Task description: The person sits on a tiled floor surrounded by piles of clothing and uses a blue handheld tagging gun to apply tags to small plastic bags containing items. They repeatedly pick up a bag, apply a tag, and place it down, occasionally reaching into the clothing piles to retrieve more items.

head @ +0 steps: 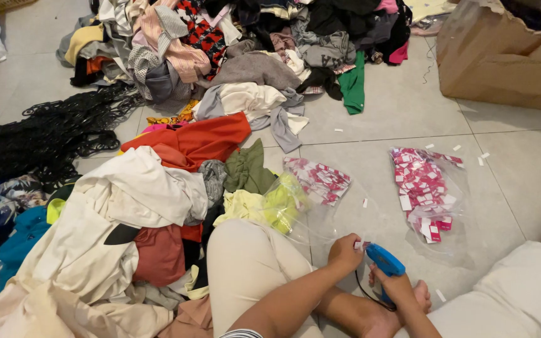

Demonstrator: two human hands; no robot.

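I sit on the tiled floor with my legs crossed. My right hand (397,285) grips a blue tagging gun (383,260) low in the middle of the view. My left hand (345,252) is closed at the gun's front tip, pinching something small and white with a bit of red there. A clear plastic bag (424,188) full of pink and white paper tags lies on the floor just beyond my hands. A second clear bag of tags (318,179) lies to its left, beside a yellow-green garment (270,205).
Heaps of mixed clothes cover the left side (126,206) and the far middle (245,56) of the floor. A pile of black hangers (45,134) lies at the left. A brown cardboard box (508,62) stands at the far right. Loose white tag scraps dot the tiles.
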